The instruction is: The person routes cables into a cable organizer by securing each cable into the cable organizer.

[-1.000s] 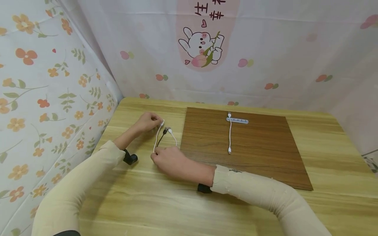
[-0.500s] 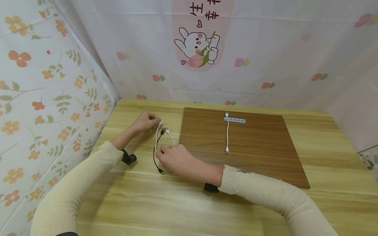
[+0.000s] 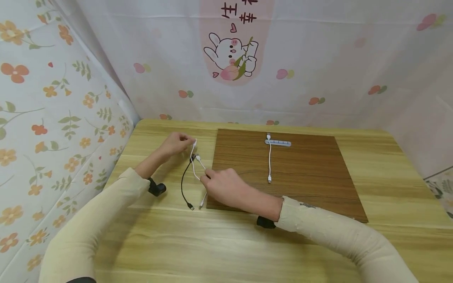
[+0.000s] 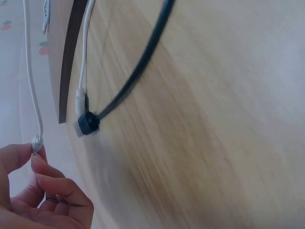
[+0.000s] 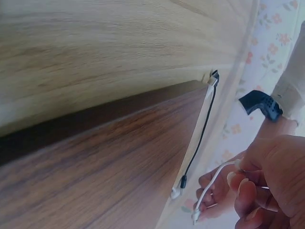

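Observation:
My left hand (image 3: pixel 175 143) pinches the plug end of a white USB cable (image 3: pixel 192 165) between thumb and index finger, seen closely in the left wrist view. Further along, my right hand (image 3: pixel 226 186) pinches the same cable (image 5: pixel 209 183), which hangs slack between the hands, raised off the table. Beneath it lie a black USB cable (image 3: pixel 182 182) and a second white cable (image 3: pixel 203 200), their upper plugs close together. The right hand hides the middle of that second white cable and is over the left edge of the brown board (image 3: pixel 311 169).
On the board lies a pale blue cable clip strip (image 3: pixel 281 143), with another white cable (image 3: pixel 270 161) across its left end. The light wooden table (image 3: pixel 170 239) extends to a patterned curtain (image 3: pixel 159 67) behind and at the left.
My right hand has moved rightward with the white cable, uncovering the lower ends of the black cable and the other white one. The left hand keeps its pinch. The head view has shifted slightly.

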Demonstrator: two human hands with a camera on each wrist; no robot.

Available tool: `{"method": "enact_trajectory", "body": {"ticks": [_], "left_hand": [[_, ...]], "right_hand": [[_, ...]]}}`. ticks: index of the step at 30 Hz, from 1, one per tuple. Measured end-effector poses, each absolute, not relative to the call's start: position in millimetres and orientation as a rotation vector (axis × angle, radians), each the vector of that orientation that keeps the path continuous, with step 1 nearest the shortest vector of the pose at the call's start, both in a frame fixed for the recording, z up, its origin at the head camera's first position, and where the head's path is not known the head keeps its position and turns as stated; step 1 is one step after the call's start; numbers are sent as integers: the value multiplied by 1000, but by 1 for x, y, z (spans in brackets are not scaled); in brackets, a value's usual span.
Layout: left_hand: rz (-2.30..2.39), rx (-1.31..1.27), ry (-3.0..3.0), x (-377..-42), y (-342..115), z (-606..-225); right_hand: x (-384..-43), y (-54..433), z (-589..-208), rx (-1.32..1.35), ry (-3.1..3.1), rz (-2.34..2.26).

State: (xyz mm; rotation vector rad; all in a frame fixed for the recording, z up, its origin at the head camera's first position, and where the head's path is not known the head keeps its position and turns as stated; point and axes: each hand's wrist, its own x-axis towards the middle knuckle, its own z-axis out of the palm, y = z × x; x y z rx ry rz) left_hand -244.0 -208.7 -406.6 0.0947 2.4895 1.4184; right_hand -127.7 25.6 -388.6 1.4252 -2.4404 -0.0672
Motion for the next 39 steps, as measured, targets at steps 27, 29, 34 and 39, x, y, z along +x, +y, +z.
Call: {"method": "enact_trajectory", "body": {"ticks": [27, 29, 34, 39], "left_hand": [[1490, 169, 2444, -266, -152, -409], [1479, 163, 2437, -268, -147, -409], [1445, 158, 2437, -272, -135, -408], [1468, 153, 2436, -274, -126, -407]], "right_hand": [[-130, 70, -389, 1418, -2410, -119], [-129, 72, -388, 1414, -2409, -129], [-129, 78, -388, 1402, -2410, -143], [-130, 88, -388, 1387, -2413, -144]]}}
